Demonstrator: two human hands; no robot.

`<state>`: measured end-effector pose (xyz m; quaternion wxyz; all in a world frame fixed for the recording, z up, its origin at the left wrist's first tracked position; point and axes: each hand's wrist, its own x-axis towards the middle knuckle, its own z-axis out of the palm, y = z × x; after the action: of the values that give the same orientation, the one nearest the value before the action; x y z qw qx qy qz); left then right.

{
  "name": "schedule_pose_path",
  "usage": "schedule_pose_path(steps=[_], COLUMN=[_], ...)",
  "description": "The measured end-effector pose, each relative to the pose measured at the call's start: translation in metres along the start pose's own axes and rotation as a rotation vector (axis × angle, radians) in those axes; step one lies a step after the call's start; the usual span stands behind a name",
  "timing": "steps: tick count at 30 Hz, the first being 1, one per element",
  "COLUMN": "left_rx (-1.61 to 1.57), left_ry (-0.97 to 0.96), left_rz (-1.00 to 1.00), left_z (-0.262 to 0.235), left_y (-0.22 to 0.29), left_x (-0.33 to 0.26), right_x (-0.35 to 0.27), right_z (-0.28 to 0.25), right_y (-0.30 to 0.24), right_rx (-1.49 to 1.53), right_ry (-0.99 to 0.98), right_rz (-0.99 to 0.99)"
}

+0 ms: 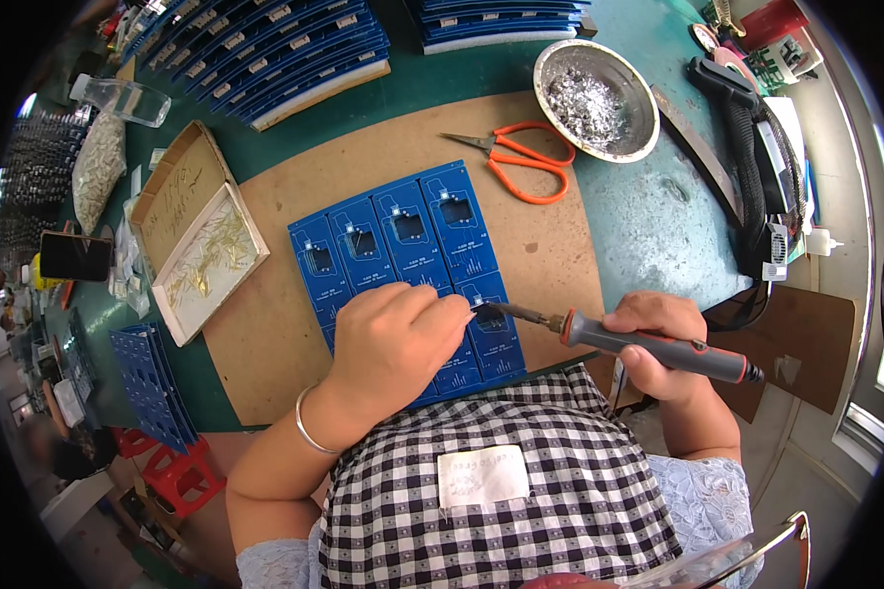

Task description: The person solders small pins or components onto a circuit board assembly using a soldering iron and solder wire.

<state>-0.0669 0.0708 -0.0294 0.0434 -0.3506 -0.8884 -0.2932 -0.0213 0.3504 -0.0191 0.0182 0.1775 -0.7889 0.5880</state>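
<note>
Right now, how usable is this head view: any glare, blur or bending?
Head view: sharp and evenly lit around the soldering iron and blue circuit boards; strong fisheye bending toward a black rim; the window at right is washed out; lower-left corner soft.

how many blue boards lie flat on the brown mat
6 show clearly: four blue boards side by side in the upper row, two below by the soldering iron tip. The left hand may hide more.

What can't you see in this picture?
Head view only:
- Iron tip's contact spot on the board: too small.
- What the left hand pinches: hidden by its fingers.
- Lower boards: under that hand and the checked apron.
- Pins in the box: too small to count.
</note>
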Motion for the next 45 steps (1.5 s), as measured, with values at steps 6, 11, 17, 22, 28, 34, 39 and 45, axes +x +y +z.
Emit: schedule_pose_path(steps=[6,11,17,22,28,34,39,45], left_rx=[-0.312,-0.373,-0.247,-0.133,-0.13,-0.121,-0.133,-0.108], left_ry=[0.049,0.107,-0.024,-0.043,-0.073,-0.086,-0.087,-0.082], left_rz=[-0.203,-0.431,-0.27,-0.154,-0.112,-0.102,-0.089,-0.063], left_z=[-0.017,-0.039,-0.036,-0.022,-0.019,-0.016,-0.015,-0.016], left_y=[-0.008,-0.017,-0.036,-0.043,-0.047,-0.048,-0.048,-0.051], left_x=[-0.007,0.015,0.046,0.054,0.057,0.057,0.058,0.055], right_x=[-0.002,0.013,0.044,0.057,0.066,0.069,0.071,0.071], right_z=[-0.006,-0.006,-0.033,-0.029,-0.024,-0.023,-0.02,-0.02], right_y=[-0.001,-0.002,-0.008,-0.009,-0.009,-0.009,-0.011,-0.013], right_rx=[0.158,0.338,-0.07,-0.118,-0.103,-0.112,-0.117,-0.152], right_ry=[0.083,0.245,-0.209,-0.255,-0.313,-0.323,-0.325,-0.329], right_rz=[0.039,0.241,0.01,0.012,0.019,0.025,0.029,0.018])
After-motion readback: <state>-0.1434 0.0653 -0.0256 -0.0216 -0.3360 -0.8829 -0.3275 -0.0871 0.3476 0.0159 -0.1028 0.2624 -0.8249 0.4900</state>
